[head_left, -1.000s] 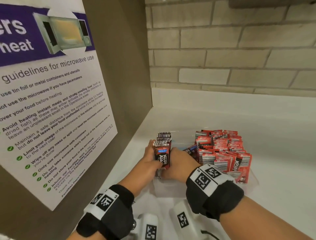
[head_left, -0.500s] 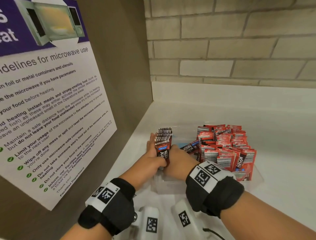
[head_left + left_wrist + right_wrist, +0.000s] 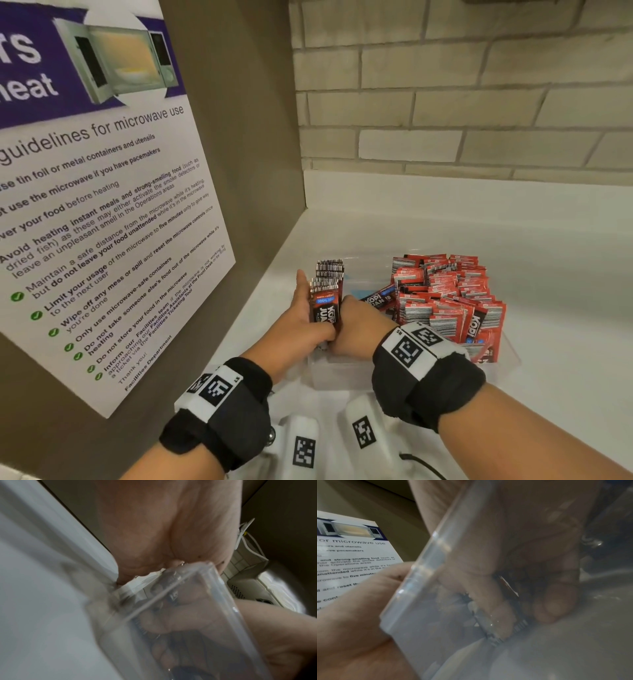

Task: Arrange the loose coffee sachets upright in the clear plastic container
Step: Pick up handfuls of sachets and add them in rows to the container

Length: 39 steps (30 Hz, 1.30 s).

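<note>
A clear plastic container [image 3: 342, 375] stands on the white counter. At its left end is an upright stack of red and black coffee sachets [image 3: 327, 298], held between both hands. My left hand [image 3: 303, 301] lies flat against the stack's left side, fingers straight and thumb across the front. My right hand [image 3: 359, 318] grips the stack from the right. In the right wrist view its curled fingers [image 3: 488, 601] show through the container wall [image 3: 423, 588], round the sachets [image 3: 518, 626]. Many upright red sachets [image 3: 445, 291] fill the right half. One sachet [image 3: 376, 298] lies tilted between the groups.
A brown panel with a microwave guidelines poster [image 3: 102, 240] rises close on the left. A brick wall [image 3: 479, 102] stands behind the white counter [image 3: 531, 246]. Two white devices with square markers [image 3: 305, 448] hang below my wrists.
Both hands stay on the sachet stack at the container's left end. Only the head view has shifted slightly.
</note>
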Motion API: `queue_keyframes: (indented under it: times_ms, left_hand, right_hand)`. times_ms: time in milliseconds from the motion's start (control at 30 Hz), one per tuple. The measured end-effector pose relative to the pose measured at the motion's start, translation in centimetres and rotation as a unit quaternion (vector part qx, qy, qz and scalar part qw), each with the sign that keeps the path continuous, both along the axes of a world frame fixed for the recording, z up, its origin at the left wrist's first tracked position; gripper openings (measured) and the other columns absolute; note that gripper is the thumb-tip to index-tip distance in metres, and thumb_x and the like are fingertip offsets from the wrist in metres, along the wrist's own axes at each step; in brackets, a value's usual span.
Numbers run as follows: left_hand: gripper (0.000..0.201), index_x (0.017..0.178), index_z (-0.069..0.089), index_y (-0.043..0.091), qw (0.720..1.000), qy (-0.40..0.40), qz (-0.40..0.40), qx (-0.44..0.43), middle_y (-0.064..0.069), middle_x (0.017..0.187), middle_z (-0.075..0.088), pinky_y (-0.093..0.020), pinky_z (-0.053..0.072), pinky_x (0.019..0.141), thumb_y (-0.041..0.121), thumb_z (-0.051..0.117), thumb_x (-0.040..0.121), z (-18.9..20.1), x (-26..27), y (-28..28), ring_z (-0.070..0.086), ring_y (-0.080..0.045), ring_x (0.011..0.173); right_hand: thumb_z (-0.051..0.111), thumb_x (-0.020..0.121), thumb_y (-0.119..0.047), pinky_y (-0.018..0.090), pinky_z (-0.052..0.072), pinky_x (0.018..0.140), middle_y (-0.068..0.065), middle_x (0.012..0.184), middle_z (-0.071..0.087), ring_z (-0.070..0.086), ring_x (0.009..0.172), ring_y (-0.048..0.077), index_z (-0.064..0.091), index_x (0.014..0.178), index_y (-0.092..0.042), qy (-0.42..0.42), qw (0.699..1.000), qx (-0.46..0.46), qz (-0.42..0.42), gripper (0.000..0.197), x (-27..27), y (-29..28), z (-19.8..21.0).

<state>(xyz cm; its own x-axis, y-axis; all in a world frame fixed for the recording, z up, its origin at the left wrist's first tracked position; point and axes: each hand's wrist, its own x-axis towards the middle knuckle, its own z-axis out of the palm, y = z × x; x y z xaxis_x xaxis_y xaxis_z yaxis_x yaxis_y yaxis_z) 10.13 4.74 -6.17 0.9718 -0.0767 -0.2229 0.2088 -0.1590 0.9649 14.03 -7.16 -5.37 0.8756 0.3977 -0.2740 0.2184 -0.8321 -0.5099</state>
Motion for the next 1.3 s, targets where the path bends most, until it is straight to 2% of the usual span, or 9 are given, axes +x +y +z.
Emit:
queue_keyframes:
  times_ms: [133,267,400,500,700,833,967,1200,1300]
  left_hand:
    - [0.107,0.148,-0.015,0.036,1.0,0.009,0.005,-0.004,0.015,0.128,0.048,-0.029,0.047,0.093,-0.008,0.057,0.083,0.4,-0.6,0.2,0.056,-0.012,0.113]
    - [0.097,0.149,-0.007,0.034,1.0,-0.009,0.014,-0.009,0.032,0.12,0.038,-0.012,0.04,0.084,-0.008,0.054,0.086,1.4,-1.2,0.2,0.048,0.02,0.095]
    - [0.091,0.151,0.009,0.032,0.994,-0.076,0.069,-0.033,0.027,0.138,0.023,-0.017,0.025,0.097,0.004,0.055,0.078,2.8,-2.3,0.6,0.025,0.011,0.124]
    - [0.075,0.145,0.031,0.027,0.976,-0.169,0.125,-0.065,0.017,0.149,0.034,-0.012,0.032,0.099,-0.014,0.04,0.084,3.9,-2.7,0.8,0.031,0.006,0.134]
    - [0.043,0.1,0.059,0.022,0.937,-0.31,0.146,-0.068,0.01,0.098,0.069,-0.019,0.049,0.081,-0.004,0.045,0.069,6.4,-4.0,-0.1,0.064,-0.005,0.097]
    - [0.039,0.093,0.063,0.015,0.963,-0.258,0.062,-0.05,0.002,0.084,0.07,-0.017,0.049,0.073,-0.017,0.047,0.075,6.8,-4.1,-1.3,0.064,-0.008,0.08]
    - [0.046,0.096,0.059,0.026,0.988,-0.151,-0.02,0.022,0.007,0.1,0.065,-0.017,0.046,0.078,-0.016,0.047,0.083,5.7,-3.8,-3.8,0.062,-0.002,0.092]
    - [0.045,0.115,0.044,0.035,0.99,-0.099,-0.058,0.078,0.018,0.123,0.047,-0.004,0.041,0.08,0.002,0.056,0.088,4.2,-3.3,-6.5,0.044,0.007,0.113]
    - [0.052,0.124,0.038,0.036,0.991,-0.09,-0.063,0.072,0.022,0.122,0.045,-0.004,0.041,0.079,0.005,0.059,0.088,4.2,-3.1,-6.9,0.046,0.007,0.108]
  right_hand:
    - [0.07,0.076,-0.018,0.032,0.052,0.081,0.009,0.1,0.06,0.062,0.096,0.025,0.05,0.112,-0.004,0.024,1.0,-0.003,0.007,0.044,-0.4,-0.5,1.0]
    - [0.068,0.081,-0.017,0.023,0.045,0.069,0.008,0.096,0.06,0.058,0.088,0.019,0.048,0.103,-0.009,0.018,1.0,-0.014,0.021,0.03,-1.1,-1.0,2.7]
    - [0.068,0.082,-0.014,0.021,0.041,0.067,0.005,0.101,0.057,0.057,0.097,0.021,0.044,0.112,-0.005,-0.014,1.0,-0.019,0.02,0.04,-1.8,-1.1,4.8]
    - [0.068,0.082,-0.013,0.021,0.04,0.065,0.009,0.108,0.055,0.056,0.097,0.022,0.038,0.124,-0.003,-0.041,0.999,0.003,0.025,0.052,-2.3,-1.6,6.7]
    - [0.064,0.084,-0.018,0.014,0.035,0.054,-0.002,0.085,0.062,0.053,0.068,0.007,0.051,0.109,-0.02,-0.136,0.978,0.157,-0.029,0.029,-3.6,-5.6,11.3]
    - [0.062,0.085,-0.015,0.019,0.04,0.056,-0.004,0.08,0.062,0.054,0.063,0.007,0.057,0.094,-0.025,-0.186,0.955,0.213,-0.092,0.014,-3.9,-9.3,12.0]
    - [0.058,0.086,-0.008,0.009,0.041,0.056,-0.01,0.085,0.061,0.055,0.068,0.003,0.059,0.086,-0.029,-0.208,0.951,0.195,-0.119,0.021,-4.6,-12.1,10.6]
    - [0.068,0.08,-0.03,0.0,0.031,0.08,-0.029,0.11,0.041,0.04,0.105,-0.008,0.051,0.11,-0.043,-0.188,0.971,0.124,-0.077,0.037,-7.4,-15.4,6.5]
    - [0.066,0.081,-0.038,0.008,0.031,0.089,-0.034,0.118,0.03,0.032,0.112,-0.007,0.036,0.117,-0.051,-0.181,0.979,0.083,-0.051,0.049,-7.9,-15.3,5.7]
